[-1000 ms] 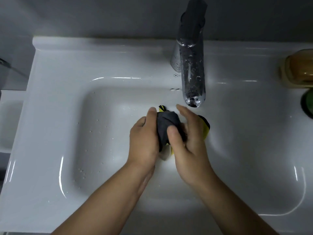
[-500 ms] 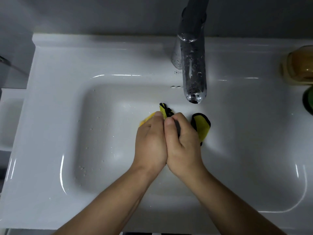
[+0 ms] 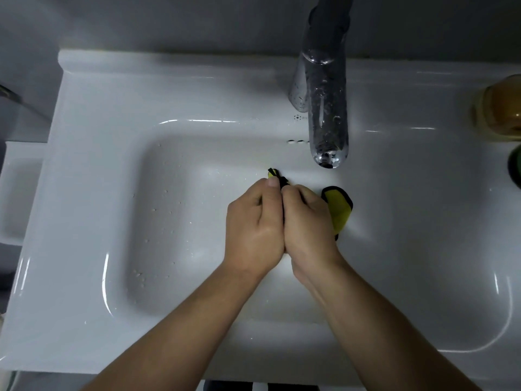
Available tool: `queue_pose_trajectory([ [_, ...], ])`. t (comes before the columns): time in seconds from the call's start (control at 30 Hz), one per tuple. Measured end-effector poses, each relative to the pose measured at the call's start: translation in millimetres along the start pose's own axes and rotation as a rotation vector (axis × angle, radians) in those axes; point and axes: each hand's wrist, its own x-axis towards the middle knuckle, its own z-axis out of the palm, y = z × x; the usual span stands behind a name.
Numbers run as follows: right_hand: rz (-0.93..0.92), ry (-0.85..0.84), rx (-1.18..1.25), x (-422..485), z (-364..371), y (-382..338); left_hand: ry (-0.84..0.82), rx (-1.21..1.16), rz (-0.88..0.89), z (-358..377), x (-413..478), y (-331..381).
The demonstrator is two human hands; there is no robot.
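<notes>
White sink (image 3: 112,193), wide basin. Chrome faucet (image 3: 327,122) at the back, spout wet, over the basin's far edge. Left hand (image 3: 253,221) and right hand (image 3: 307,221) low in the basin below the spout, pressed side by side, both with fingers curled tight round a yellow cloth (image 3: 339,210) with black trim. Cloth mostly hidden between the palms; one flap sticks out past the right hand, a small tip above the thumbs. Amber jar (image 3: 501,108) on the right ledge. Droplets (image 3: 139,275) on the basin's left slope.

Single head view, close above sink (image 3: 112,221), facing steeply down; faucet (image 3: 327,122) at top.
</notes>
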Motion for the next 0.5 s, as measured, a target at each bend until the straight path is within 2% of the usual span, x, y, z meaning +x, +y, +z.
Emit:
queue_pose_trajectory([
  [0.07,-0.089,-0.012,-0.07,-6,-7,1,-0.002,0.045,-0.036,-2,0,1],
  [0.17,-0.427,0.011,-0.247,-20,-23,8,0.048,-0.013,-0.218,-6,6,7],
  [0.23,-0.629,-0.028,-0.344,-23,-32,17,0.02,-0.217,-0.427,-6,4,16],
  [0.3,-0.754,-0.031,-0.433,-24,-36,22,-0.05,-0.361,-0.555,-4,-5,24],
  [0.43,-0.836,0.09,-0.486,-17,-40,21,-0.164,-0.343,-0.482,-7,-8,22],
  [0.5,-0.824,0.104,-0.473,-17,-36,18,-0.225,-0.241,-0.436,-9,-4,17],
])
